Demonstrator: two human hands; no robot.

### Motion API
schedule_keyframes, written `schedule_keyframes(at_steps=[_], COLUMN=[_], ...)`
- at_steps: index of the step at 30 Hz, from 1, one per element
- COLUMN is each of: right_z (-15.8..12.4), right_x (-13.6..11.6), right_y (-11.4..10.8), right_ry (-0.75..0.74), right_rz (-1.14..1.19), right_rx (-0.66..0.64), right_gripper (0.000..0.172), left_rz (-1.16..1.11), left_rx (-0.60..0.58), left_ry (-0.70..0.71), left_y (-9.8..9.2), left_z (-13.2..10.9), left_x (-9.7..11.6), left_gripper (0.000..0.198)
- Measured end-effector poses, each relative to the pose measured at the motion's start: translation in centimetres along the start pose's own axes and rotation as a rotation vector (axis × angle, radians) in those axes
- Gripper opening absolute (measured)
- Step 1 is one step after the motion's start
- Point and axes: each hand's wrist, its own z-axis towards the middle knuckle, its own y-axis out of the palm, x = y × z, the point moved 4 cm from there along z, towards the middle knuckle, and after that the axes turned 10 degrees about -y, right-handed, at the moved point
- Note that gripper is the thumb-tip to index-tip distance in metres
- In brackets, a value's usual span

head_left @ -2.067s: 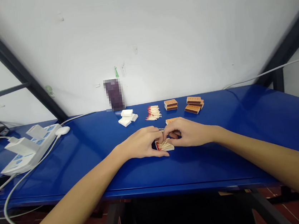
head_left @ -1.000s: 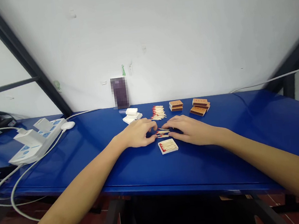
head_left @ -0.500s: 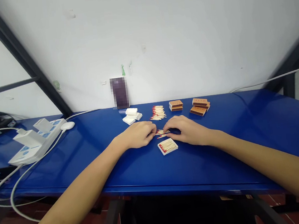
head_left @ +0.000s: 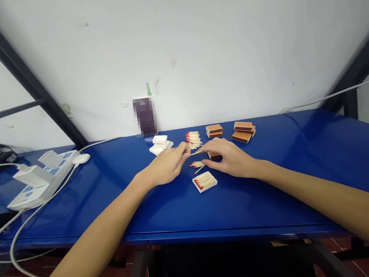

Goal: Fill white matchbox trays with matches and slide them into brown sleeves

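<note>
My left hand (head_left: 170,163) pinches a single match (head_left: 197,152) between thumb and fingertips, raised over the table. At the match's other end is the forefinger of my right hand (head_left: 231,159); whether it touches the match I cannot tell. That hand's thumb and forefinger are spread apart, and the thumb is beside a small heap of red-tipped matches (head_left: 194,165). Partly hidden behind the right hand lies a brown matchbox (head_left: 214,155). Nearer to me is a white matchbox tray (head_left: 204,182) with several matches in it. A larger pile of matches (head_left: 194,139) lies beyond my hands.
White trays (head_left: 160,145) are stacked at the back left. Brown matchboxes (head_left: 214,129) stand behind my right hand, with more matchboxes (head_left: 243,131) further right. A dark pixelated object (head_left: 145,117) leans on the wall. A power strip (head_left: 44,179) with cables occupies the table's left.
My left hand has lifted from the small heap with a match in its pinch. My right forefinger has risen away from the thumb. A matchbox behind the right hand has come into view.
</note>
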Motion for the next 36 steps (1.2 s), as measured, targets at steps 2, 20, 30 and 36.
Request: schedule_keyframes(at_steps=[2, 20, 30, 36], right_z=[0.2, 0.5, 0.5, 0.1], right_x=[-0.7, -5.2, -3.4, -1.1], right_y=[-0.3, -1.0, -0.6, -0.4], right_ry=[0.013, -0.235, -0.174, -0.083], right_rz=[0.099, -0.187, -0.185, -0.284], right_rx=[0.094, -0.394, -0.323, -0.326], right_gripper=[0.021, 0.019, 0.021, 0.026], left_rz=[-0.103, -0.212, 0.004, 0.084], left_rx=[0.006, 0.08, 0.061, -0.056], left_ry=[0.025, -0.014, 0.001, -0.03], left_y=[0.6, 2.1, 2.2, 2.6], left_z=[0.0, 1.0, 1.1, 0.9], left_x=[0.4, -0.5, -1.3, -1.6], left_gripper=[0.019, 0.03, 0.031, 0.05])
